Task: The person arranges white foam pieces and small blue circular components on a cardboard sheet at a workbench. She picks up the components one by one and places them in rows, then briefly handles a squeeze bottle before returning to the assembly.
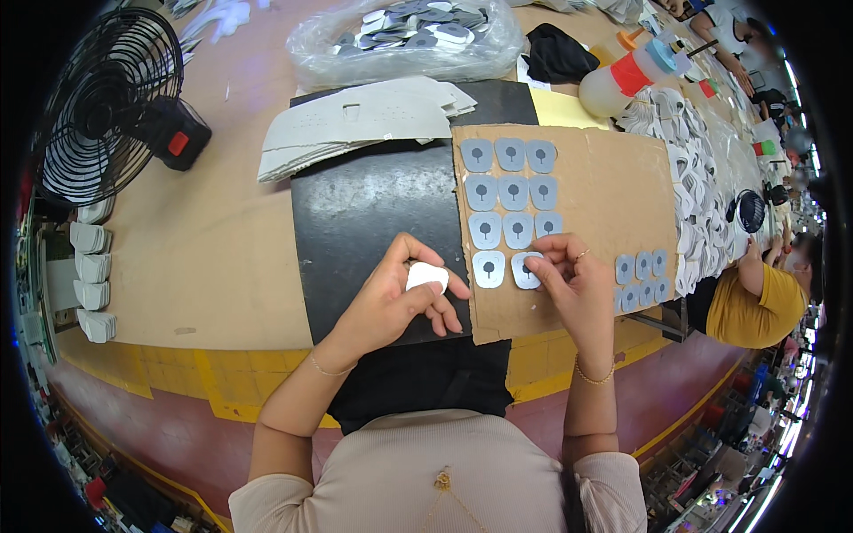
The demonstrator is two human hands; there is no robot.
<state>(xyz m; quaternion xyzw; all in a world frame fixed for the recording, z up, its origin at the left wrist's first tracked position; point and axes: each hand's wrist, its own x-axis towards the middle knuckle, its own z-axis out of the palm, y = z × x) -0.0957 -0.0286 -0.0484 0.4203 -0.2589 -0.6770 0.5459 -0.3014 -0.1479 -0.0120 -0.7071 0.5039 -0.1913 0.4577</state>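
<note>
My left hand (400, 289) is curled around a small white rounded piece (426, 276), held under the thumb above the black mat (373, 222). Whether it is one piece or a thin stack I cannot tell. On the brown cardboard sheet (613, 195) my right hand (573, 275) pinches the edge of a light grey patch (522, 273) with a dark round mark. Beside it on the left lies a matching patch (488, 269). More such grey patches (514, 192) lie in rows of three farther up the cardboard. My right fingers partly cover the nearest ones.
Smaller grey patches (642, 266) lie at the cardboard's right. Pale cut sheets (355, 124) are stacked beyond the mat, before a plastic bag of pieces (404, 44). A black fan (107, 107) stands far left, near white stacks (92, 266). A person in yellow (755, 302) sits at right.
</note>
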